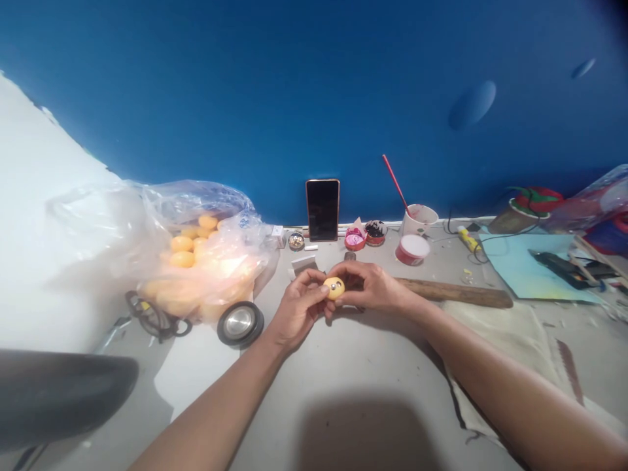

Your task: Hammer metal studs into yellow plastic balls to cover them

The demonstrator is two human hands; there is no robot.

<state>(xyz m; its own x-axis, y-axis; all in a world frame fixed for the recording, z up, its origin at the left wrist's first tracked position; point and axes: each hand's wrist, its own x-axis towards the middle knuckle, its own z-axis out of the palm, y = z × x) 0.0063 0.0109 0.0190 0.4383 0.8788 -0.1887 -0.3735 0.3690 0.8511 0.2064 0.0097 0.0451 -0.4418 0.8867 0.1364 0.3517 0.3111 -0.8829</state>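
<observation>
A small yellow ball [335, 288] with a silvery spot and a dark spot on its face is held between both hands above the grey table. My left hand [301, 304] grips its left side, the thumb close to the silvery spot. On the other side, my right hand [366, 286] pinches the ball between thumb and fingers. Behind the hands lie a small grey-white piece [304, 264] and a wooden-handled tool [456, 292], whose head is partly hidden by my right hand.
Left, a clear plastic bag [220, 242] holds several yellow balls beside a round black-rimmed object [240, 324]. A phone [322, 209] stands against the blue wall. Right are small tubs, a white cup [419, 219] with a red stick, a cloth [505, 333] and a light-blue sheet [520, 265].
</observation>
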